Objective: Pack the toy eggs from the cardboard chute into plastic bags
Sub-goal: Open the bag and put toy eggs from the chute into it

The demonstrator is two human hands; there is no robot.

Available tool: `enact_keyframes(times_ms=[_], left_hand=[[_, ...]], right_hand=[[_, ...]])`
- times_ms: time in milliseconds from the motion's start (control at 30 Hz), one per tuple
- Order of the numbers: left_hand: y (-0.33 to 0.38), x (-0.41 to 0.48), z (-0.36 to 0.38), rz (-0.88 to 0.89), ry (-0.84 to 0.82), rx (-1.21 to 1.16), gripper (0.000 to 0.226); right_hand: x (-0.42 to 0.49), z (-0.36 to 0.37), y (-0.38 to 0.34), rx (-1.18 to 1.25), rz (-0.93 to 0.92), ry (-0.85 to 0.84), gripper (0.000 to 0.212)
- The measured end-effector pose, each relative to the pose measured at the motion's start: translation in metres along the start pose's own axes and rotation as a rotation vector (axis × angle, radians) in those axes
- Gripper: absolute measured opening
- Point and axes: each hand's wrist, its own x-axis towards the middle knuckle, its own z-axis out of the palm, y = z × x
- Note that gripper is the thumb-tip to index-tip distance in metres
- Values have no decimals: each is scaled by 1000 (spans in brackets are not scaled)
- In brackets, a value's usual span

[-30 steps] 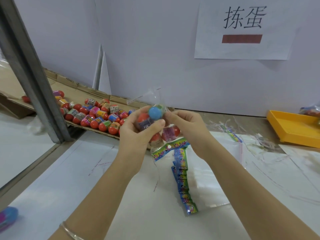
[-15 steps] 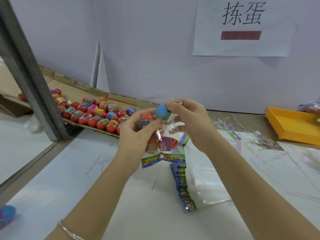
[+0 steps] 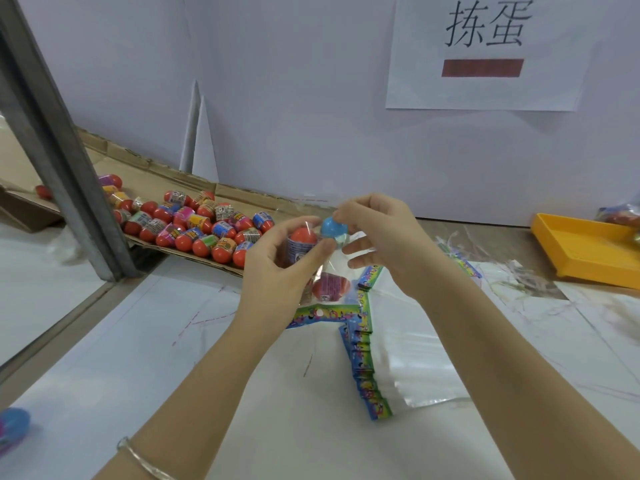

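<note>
**Limits of view.** The plastic bag (image 3: 334, 268) is clear film and its outline is hard to trace; its upper end is covered by the fingers, so it cannot be told whether it is open there. The lower half of the red egg (image 3: 302, 236) is hidden by the left thumb. One egg inside the bag (image 3: 330, 287) shows through the film; whatever lies beside it is hidden by the left hand. The cardboard chute (image 3: 162, 176) passes behind a metal post (image 3: 59, 140) at its upper end. The yellow tray (image 3: 585, 252) is cut off at the right edge, and its contents are too blurred to name. A blue item (image 3: 12, 424) is cut off at the lower left.

**Hand pose.** Both hands are raised above the worktop (image 3: 166, 382), fingertips close together.

- Left hand (image 3: 277, 271): the grip is curled round the red egg, thumb across its front. A bracelet (image 3: 145, 460) sits on the forearm.
- Right hand (image 3: 381, 237): the grip is narrow, thumb and forefinger pinching the blue egg (image 3: 330, 226) (touching the red egg); the other fingers are loosely spread below.

**Location of items.** The bag hangs between the hands, its printed strip (image 3: 325, 313) at the lower end. The loose eggs (image 3: 207, 226) lie heaped on the chute, left of the hands. A stack of bags (image 3: 369, 372) lies flat on the worktop below the right wrist.
</note>
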Motion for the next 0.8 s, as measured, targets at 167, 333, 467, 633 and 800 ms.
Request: enact_keyframes(times_ms=[167,333,467,633,800], left_hand=[[4,-2,2,-10,-31,-12,31],[3,-3,3,-79,-31,-67,36],[3,-6,6,-76,-84,-95,39],[2,-6,7,-126,-114,-168,49],[3,-5,7,-123,-94,-179,40]], right_hand=[[-1,-4,-3,61,41,-3,14],[-2,-5,-5,125,64,-19,17],[-1,-6,-6,255,87,4,33],[-1,-9,-7,383,107,22,45],[2,-16,-7,-145,141,-39,37]])
